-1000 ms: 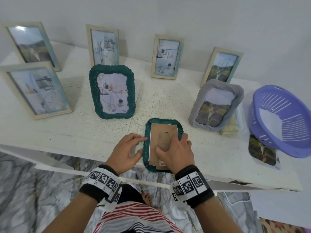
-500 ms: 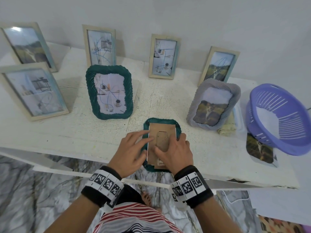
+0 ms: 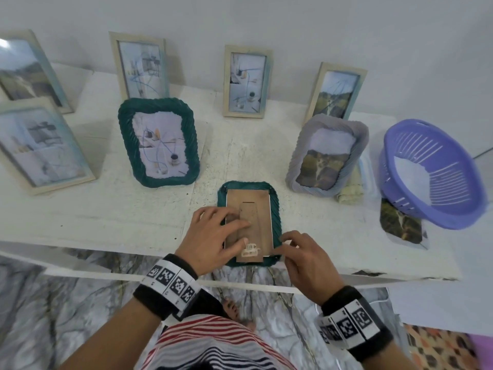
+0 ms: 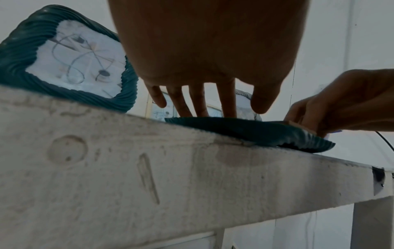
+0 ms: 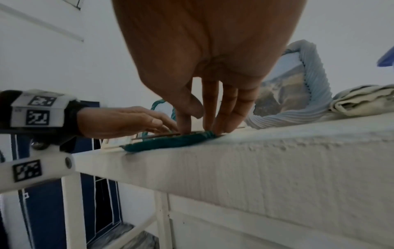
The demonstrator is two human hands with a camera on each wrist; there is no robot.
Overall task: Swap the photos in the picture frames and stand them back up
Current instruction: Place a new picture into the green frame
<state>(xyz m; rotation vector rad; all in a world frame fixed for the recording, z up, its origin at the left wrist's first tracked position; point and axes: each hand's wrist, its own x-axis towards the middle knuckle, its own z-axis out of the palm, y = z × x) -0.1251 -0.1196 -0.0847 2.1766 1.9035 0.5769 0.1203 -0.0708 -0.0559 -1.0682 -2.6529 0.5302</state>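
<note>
Lying face-down at table [image 3: 106, 217] edge, green frame [image 3: 276, 209] with backing [image 3: 262, 209] in place, left hand [image 3: 210, 236] flat pressing it, right hand [image 3: 306, 260] pinching near corner; standing up pending, loose photo [image 3: 400, 225] unplaced.

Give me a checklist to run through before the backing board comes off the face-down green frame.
1. Green frame lies flat, face down on the table: ok.
2. Left hand presses the backing board: ok.
3. Right hand at the frame's near right corner: ok.
4. Frame fully on the table: not ok, near edge overhangs.
5. Loose photo ready beside the purple basket: ok.
6. Board's clips released: cannot tell.
</note>
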